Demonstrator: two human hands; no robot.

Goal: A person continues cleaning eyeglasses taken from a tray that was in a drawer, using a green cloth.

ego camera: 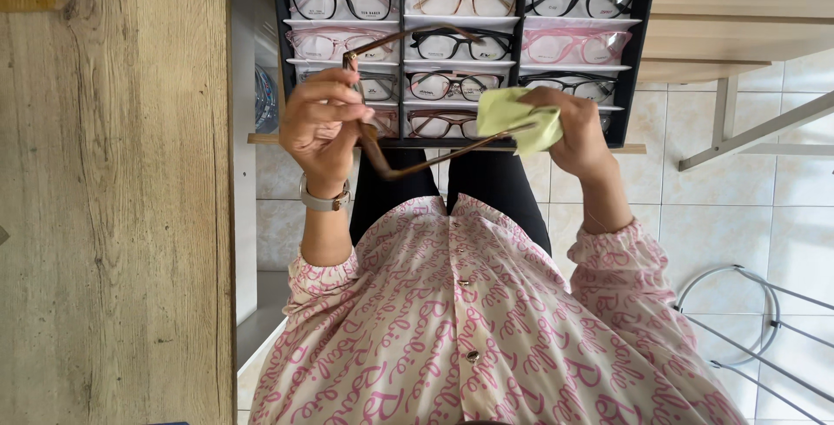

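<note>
So the person's got a pair of brown-framed glasses [369, 99] up in front of their chest, just in front of a display tray [645, 43]. The left hand [320, 122] is closed around the front of the frame, fingers curled over it, and there's a watch [324, 201] with a pale strap on that wrist. The two temple arms stick out toward the other side, one up high and one lower down.

The right hand [573, 129] is pinched shut on a yellow-green cleaning cloth [514, 116], and the cloth is folded around the tip of the lower temple arm, so hand and cloth are both touching the glasses there.

Behind all that, the tray is black with white rows, packed with other glasses: black frames, pink ones, a gold-ish one, a reddish-brown one. It sits on a wooden shelf [269, 139]. There's a tall wooden panel [113, 216] off to one side and pale floor tiles [738, 216] on the other, with some metal rack legs [756, 303] showing. The person is wearing a pink-and-white patterned shirt [469, 329].
</note>
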